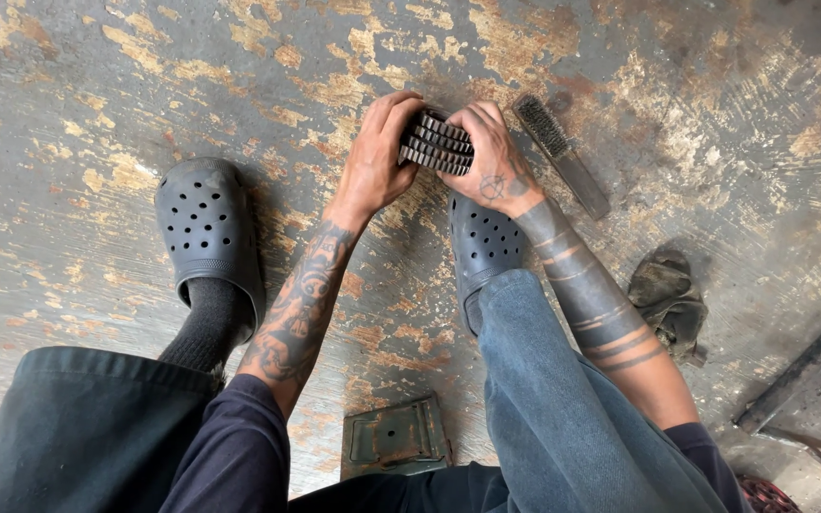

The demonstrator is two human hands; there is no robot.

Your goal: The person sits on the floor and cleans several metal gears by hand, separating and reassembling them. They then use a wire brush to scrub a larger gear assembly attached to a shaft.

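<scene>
A dark metal gear cluster point(436, 142) with several toothed rings sits just above the floor, held between both my hands. My left hand point(377, 157) grips its left side with the fingers curled over the top. My right hand point(493, 161) clasps its right side, the fingers wrapped over the teeth. Both forearms reach forward between my knees.
A wire brush point(559, 152) lies on the worn, stained floor just right of my right hand. A crumpled dirty rag point(667, 299) lies further right. A greenish metal plate point(396, 437) rests near my seat. My feet wear dark clogs point(206, 228), and a metal frame point(810, 380) sits at right.
</scene>
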